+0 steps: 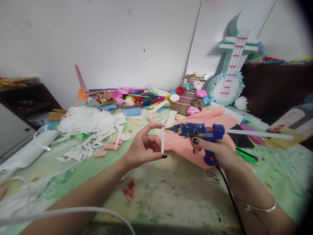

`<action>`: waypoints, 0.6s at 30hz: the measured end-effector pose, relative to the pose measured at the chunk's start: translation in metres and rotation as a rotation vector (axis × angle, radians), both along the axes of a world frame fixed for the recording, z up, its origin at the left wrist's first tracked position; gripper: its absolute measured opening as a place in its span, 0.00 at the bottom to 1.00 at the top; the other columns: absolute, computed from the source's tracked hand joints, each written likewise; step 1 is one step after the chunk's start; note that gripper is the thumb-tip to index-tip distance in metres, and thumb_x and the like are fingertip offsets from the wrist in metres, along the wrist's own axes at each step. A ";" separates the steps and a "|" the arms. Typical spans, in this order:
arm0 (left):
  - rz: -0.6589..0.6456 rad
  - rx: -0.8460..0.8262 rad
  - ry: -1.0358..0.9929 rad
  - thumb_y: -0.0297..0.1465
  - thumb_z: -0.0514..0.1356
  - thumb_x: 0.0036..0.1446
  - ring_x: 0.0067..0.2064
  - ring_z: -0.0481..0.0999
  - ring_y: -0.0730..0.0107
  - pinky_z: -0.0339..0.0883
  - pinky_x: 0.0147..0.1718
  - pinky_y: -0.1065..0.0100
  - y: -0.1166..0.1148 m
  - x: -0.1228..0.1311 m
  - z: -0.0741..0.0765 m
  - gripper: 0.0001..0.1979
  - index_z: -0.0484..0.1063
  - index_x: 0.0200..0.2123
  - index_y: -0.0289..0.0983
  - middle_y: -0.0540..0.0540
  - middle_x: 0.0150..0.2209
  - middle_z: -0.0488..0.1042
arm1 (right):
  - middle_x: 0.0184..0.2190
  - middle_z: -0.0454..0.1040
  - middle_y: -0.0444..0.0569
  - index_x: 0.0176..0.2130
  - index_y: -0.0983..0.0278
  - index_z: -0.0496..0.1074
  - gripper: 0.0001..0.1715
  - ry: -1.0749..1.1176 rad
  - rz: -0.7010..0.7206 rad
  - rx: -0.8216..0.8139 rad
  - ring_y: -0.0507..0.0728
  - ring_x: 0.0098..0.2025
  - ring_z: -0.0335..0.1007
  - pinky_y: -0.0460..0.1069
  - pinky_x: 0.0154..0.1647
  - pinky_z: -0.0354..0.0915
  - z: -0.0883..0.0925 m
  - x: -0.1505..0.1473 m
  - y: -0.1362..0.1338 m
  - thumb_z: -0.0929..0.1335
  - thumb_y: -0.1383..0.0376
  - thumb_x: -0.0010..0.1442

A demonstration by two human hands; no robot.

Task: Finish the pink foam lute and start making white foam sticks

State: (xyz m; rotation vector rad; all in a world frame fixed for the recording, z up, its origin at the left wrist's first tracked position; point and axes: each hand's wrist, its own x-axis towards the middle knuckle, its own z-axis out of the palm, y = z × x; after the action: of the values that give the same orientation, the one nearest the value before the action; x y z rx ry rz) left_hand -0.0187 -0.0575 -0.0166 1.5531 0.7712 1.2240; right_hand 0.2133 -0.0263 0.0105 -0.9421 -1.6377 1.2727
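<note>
Between the thumb and fingertips of my left hand (144,143), a small white strip (162,140) is held upright, its narrow edge toward me. My right hand (215,150) grips a blue hot glue gun (195,130), with a long clear glue stick (259,133) poking out of its back. The gun's nozzle points left and meets the upper end of the strip; whether glue is coming out is too small to tell. Behind both hands lies a salmon-pink paper shape (193,153) with white strings across it.
White string (83,120) is heaped at the left, beside paper scraps (78,153). Colourful paper flowers (137,99) line the wall. A brown guitar-shaped craft (186,104) and a teal one (226,85) stand behind. The gun's black cord (230,192) runs under my right wrist; a white cable (97,209) crosses the foreground.
</note>
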 end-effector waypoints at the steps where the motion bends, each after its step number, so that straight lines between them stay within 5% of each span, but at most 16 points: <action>1: 0.003 -0.002 0.002 0.25 0.69 0.43 0.24 0.70 0.76 0.65 0.25 0.75 0.000 0.000 0.000 0.36 0.57 0.54 0.35 0.53 0.23 0.71 | 0.19 0.70 0.45 0.24 0.61 0.74 0.15 -0.005 -0.006 0.004 0.54 0.24 0.65 0.49 0.26 0.61 0.000 0.000 0.000 0.74 0.53 0.44; 18: 0.000 0.013 -0.013 0.25 0.69 0.43 0.25 0.70 0.76 0.65 0.26 0.75 0.000 -0.002 -0.001 0.36 0.57 0.55 0.35 0.53 0.23 0.71 | 0.20 0.71 0.46 0.20 0.62 0.73 0.17 -0.057 0.047 0.029 0.55 0.26 0.66 0.49 0.28 0.62 -0.001 0.004 0.001 0.74 0.52 0.46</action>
State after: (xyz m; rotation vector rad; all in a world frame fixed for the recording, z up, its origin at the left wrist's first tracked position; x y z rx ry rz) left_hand -0.0205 -0.0573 -0.0175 1.5543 0.7565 1.2398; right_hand 0.2170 -0.0257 0.0091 -0.9355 -1.7269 1.2603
